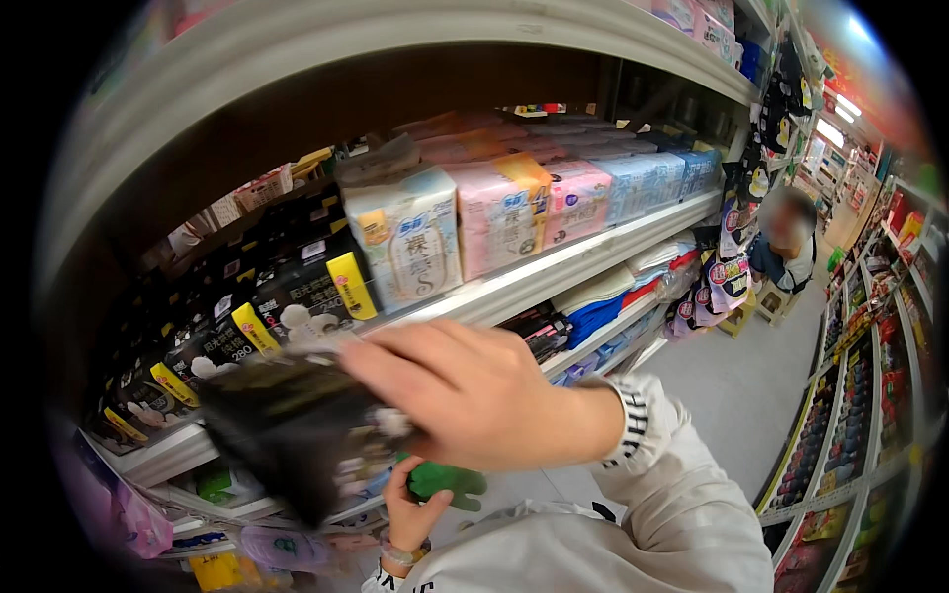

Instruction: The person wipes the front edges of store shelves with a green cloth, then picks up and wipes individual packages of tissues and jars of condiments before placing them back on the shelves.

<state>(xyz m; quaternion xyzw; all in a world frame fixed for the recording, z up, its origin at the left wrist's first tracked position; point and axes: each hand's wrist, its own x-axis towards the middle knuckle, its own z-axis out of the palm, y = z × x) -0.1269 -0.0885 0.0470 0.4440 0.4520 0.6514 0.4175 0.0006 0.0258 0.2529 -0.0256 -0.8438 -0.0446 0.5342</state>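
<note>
My right hand [482,393] grips a black plastic-wrapped pack [289,422], blurred, in front of the shelf. Lower down, my left hand [411,511] holds a crumpled green item [445,482], perhaps a cloth; my right hand and the pack partly hide that area. Behind the pack, a row of black sanitary pad packs [304,296] with yellow labels fills the left of the shelf [519,267]. To their right stand a white pad pack [408,237], a pink pack [497,215] with an orange band, a smaller pink pack [578,204] and several blue packs [645,189].
An upper shelf board [460,18] overhangs the packs. Folded textiles [600,304] lie on the shelf below. Hanging goods [730,274] jut out at the shelf's far end. A person [786,244] sits on a stool [775,304] in the aisle. Stocked shelves [852,400] line the right side.
</note>
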